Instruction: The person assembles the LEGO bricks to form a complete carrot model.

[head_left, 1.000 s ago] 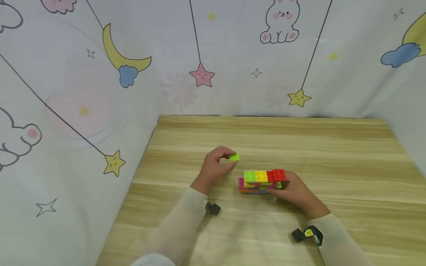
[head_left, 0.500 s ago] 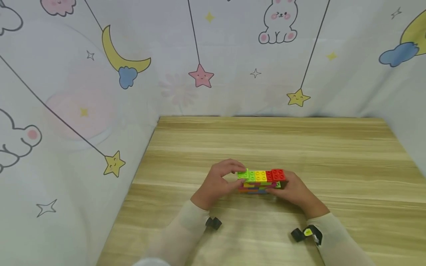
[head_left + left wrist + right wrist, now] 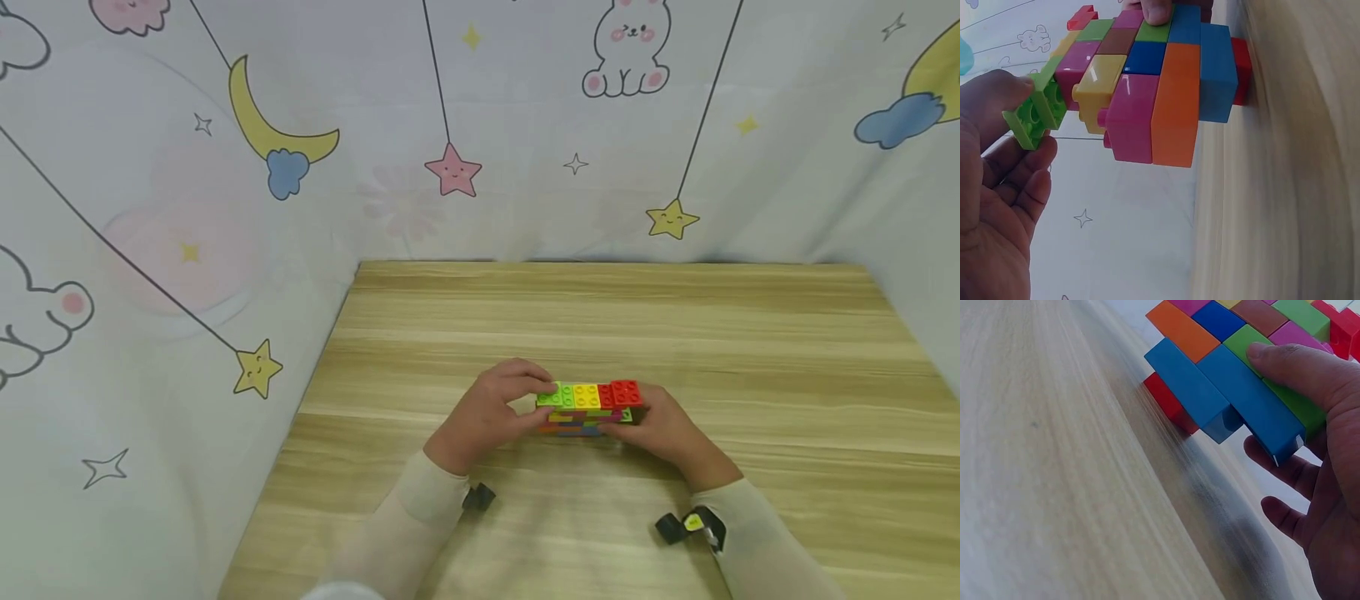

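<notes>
A long stack of multicoloured toy building bricks (image 3: 587, 397) stands on the wooden table, its layers staggered. At the stack's right end my right hand (image 3: 667, 429) grips it, thumb pressed on a green brick in the right wrist view. My left hand (image 3: 495, 408) pinches a light-green brick (image 3: 1022, 124) between thumb and fingers at the top left end. In the left wrist view that brick sits against another light-green brick (image 3: 1047, 94) of the top row, hollow underside showing. A red brick (image 3: 1169, 403) shows at the bottom, under blue ones. A red brick (image 3: 626, 393) tops the right end.
The wood-grain table (image 3: 787, 350) stretches around the stack on all sides. A white cloth (image 3: 525, 217) printed with stars, moons and rabbits hangs behind it and along both sides. Small black wrist devices (image 3: 671, 527) sit at both sleeves.
My left hand has come right and nearer with the light-green brick, from beyond the stack's left end onto its top left end. My right hand has kept its grip on the stack.
</notes>
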